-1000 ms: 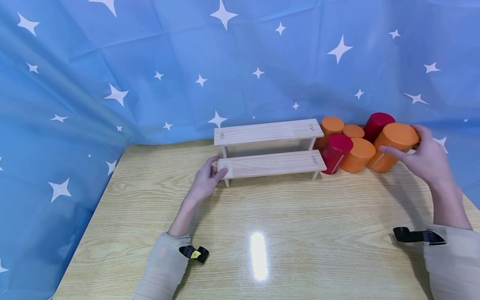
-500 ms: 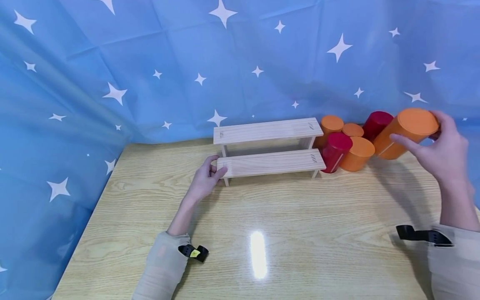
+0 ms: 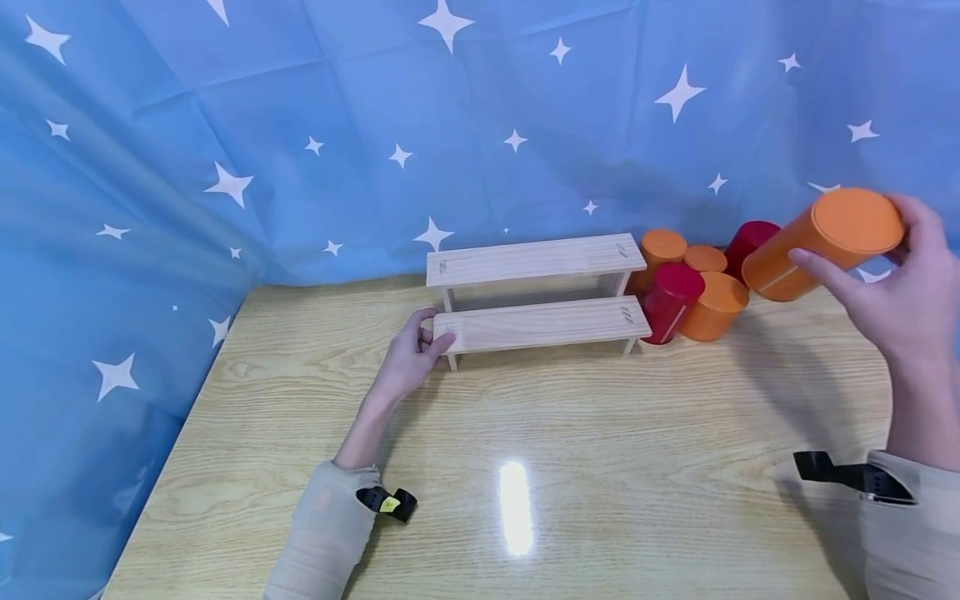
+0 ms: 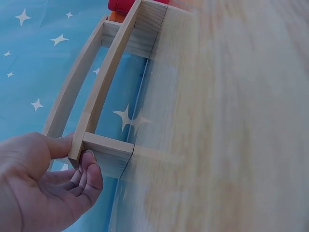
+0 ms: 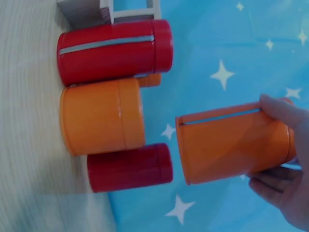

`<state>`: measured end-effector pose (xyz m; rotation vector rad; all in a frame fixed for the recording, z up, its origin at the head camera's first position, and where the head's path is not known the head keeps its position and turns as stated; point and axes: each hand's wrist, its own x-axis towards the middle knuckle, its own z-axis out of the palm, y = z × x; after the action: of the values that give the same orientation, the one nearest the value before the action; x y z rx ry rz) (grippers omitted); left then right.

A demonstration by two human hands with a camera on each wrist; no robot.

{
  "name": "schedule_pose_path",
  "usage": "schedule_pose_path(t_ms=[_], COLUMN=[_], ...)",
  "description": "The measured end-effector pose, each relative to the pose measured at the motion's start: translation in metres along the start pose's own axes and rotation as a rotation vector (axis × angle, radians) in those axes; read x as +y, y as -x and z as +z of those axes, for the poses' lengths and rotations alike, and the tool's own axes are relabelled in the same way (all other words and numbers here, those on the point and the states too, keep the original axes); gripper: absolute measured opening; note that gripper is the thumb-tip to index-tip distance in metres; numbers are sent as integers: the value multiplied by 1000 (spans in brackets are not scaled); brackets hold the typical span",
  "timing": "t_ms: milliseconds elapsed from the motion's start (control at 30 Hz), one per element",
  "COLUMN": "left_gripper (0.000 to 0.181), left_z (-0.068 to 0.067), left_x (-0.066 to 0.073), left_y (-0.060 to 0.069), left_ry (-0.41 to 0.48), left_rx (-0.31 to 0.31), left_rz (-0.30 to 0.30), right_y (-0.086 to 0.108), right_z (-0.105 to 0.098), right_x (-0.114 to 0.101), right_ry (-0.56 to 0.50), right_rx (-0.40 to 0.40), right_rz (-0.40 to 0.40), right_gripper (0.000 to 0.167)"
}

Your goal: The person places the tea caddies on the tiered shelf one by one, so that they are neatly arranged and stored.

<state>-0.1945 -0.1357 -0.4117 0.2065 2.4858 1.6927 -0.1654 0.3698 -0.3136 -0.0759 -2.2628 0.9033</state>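
Done, by the look of it: one tall orange can [image 3: 817,246] off the table [image 3: 600,458] and in the right hand [image 3: 918,292]; front bench [image 3: 540,327] and higher rear bench [image 3: 536,260] both upright, one before the other, along the middle of the table's far edge. Outstanding, as a judgement: tall orange can not yet set down; five further cans on the table, in no hand. Listed, right of the benches and towards the table's far edge: front red can [image 3: 671,307], just beside the front bench's right end; squat orange can [image 3: 712,308], next to it; rear orange can [image 3: 663,246], behind; small orange can [image 3: 705,258], partly hidden; rear red can [image 3: 748,242], nearest to the one in the air. Right hand, detail: fingers curled round the top end of the tall orange can, thumb against the opposite side; bottom end beyond the grip, apart from the rear red can, slightly tilted. Left hand [image 3: 408,358], detail: pinching the front bench's left end, thumb on top, fingers curled beneath by the leg. Cannot tell: whether joined, bench to bench.
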Motion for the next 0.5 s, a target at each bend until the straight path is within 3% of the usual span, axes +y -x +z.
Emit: schedule_pose_path(t_ms=[500], left_gripper=[63], left_z=[0], left_x=[3], left_y=[1], left_ry=[1], left_rx=[6], left_rz=[-36], right_y=[14], right_z=[10], right_x=[-65], right_ry=[-105], right_rx=[69], right_rz=[-266], right_gripper=[74])
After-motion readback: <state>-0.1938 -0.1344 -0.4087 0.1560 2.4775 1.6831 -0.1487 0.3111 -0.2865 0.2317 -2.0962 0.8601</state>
